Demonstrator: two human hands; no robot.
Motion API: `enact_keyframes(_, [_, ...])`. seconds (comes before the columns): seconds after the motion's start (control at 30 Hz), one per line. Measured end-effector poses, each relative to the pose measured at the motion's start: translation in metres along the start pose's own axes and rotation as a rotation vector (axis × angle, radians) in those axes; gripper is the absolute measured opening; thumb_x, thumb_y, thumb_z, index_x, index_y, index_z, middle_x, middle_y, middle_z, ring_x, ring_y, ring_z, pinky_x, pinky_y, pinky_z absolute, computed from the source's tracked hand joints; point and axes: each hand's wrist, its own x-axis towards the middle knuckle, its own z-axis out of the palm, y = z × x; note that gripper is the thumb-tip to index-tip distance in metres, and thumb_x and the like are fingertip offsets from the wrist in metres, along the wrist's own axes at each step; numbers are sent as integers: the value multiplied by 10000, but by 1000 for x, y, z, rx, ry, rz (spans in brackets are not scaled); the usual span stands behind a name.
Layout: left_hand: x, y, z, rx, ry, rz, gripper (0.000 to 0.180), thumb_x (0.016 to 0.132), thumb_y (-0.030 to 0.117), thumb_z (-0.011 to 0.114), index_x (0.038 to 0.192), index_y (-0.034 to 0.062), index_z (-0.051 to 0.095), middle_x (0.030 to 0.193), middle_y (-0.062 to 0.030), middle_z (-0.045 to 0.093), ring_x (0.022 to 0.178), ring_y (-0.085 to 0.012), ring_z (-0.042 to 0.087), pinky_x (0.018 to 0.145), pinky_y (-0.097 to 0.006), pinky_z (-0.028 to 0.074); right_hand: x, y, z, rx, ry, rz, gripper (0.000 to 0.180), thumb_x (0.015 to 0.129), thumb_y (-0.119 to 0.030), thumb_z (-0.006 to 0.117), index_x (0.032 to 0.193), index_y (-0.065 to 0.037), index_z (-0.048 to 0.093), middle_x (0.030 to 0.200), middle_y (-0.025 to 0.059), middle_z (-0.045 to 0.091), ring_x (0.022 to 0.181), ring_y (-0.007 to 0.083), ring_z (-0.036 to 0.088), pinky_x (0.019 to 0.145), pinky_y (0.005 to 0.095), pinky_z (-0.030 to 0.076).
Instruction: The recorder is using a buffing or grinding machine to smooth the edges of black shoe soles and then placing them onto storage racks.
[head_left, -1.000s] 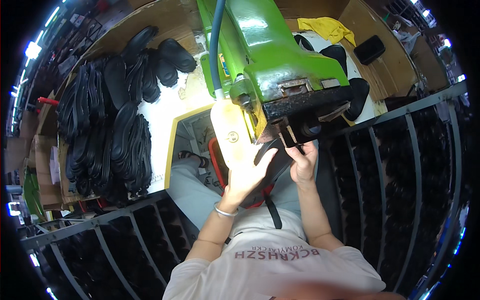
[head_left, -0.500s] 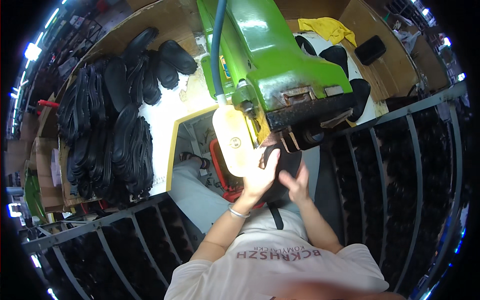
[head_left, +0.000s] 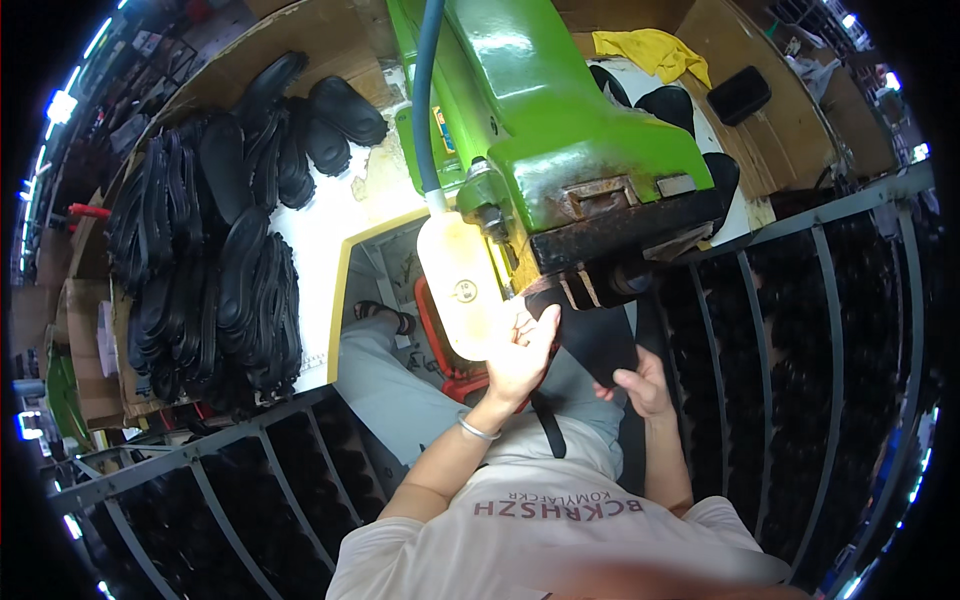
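Stacked black rubber soles (head_left: 215,260) lie at left. The left hand (head_left: 520,350), fingers spread flat, and the right hand (head_left: 640,380), fingers curled on its edge, feed a black shoe upper (head_left: 590,335) under the green machine's head (head_left: 560,130); next it likely needs steady guiding.

Right hand (head_left: 640,385): was up at the machine's black head beside the left hand; now lower, apart from it, fingers on the near edge of the black piece (head_left: 595,340).
Left hand (head_left: 522,352): shifted slightly; palm now open against the piece, beside the white bottle (head_left: 460,285).
Black piece: more of it now shows below the head.
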Motion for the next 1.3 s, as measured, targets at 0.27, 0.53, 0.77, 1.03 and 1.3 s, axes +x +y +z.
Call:
enact_keyframes(0.27, [0,-10,-18,433,88,213,97,826,-7,651,915,-28,618,674,40,557,562,17,418,481,-143,308,-13,16,28,79,3,-23,316,801,-59,622,1080,51,521,849,162,631,674,219,642,560,290,532])
enact_keyframes(0.53, [-7,4,-9,234,76,214,138,807,-37,668,929,-40,604,672,8,601,538,6,457,467,-142,342,4,32,28,92,-155,114,367,821,-65,670,1137,27,508,945,112,629,803,183,635,644,270,537])
enact_keyframes(0.77, [13,2,-1,295,-27,202,128,783,-23,706,894,-20,643,698,-17,614,581,-89,556,514,-213,430,2,37,41,179,-157,137,321,834,-88,653,1098,32,516,906,143,631,759,203,638,620,276,536])
enact_keyframes(1.03, [-16,-6,-31,589,149,371,120,805,-30,659,852,-4,552,699,7,563,556,6,430,471,-146,322,-7,-3,18,74,120,-81,312,795,-24,643,1053,35,478,929,135,627,675,165,620,502,266,514])
enact_keyframes(1.3, [2,-23,-27,488,-9,303,194,816,-51,647,984,-29,551,803,-41,626,672,-30,551,568,-155,435,12,18,17,141,94,-8,284,852,-104,651,1040,13,473,892,124,625,696,190,624,593,306,531])
